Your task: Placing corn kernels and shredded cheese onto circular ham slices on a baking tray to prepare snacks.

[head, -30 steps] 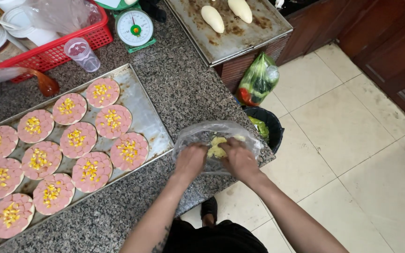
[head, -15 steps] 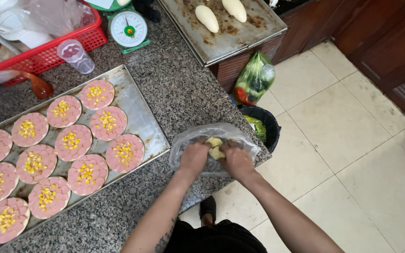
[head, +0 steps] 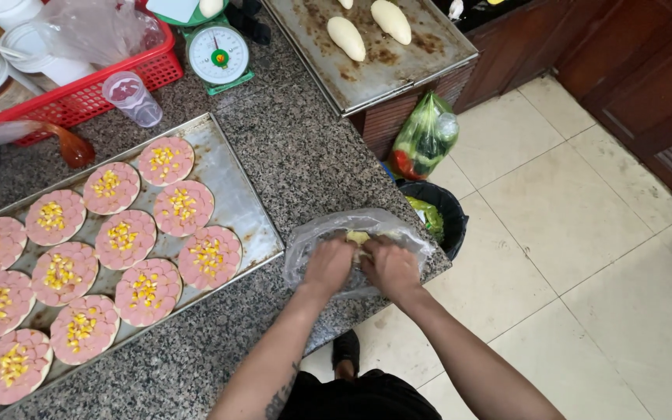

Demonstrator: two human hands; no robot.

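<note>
Granite counter edge: both hands, left hand (head: 327, 265) and right hand (head: 389, 267), grip a clear plastic bag (head: 314, 237).

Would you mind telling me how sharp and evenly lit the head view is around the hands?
Head view: soft, even light, no hard shadows; the left hand and right hand look slightly blurred inside the clear plastic bag, which shows faint glare; the metal tray looks sharp.
</note>
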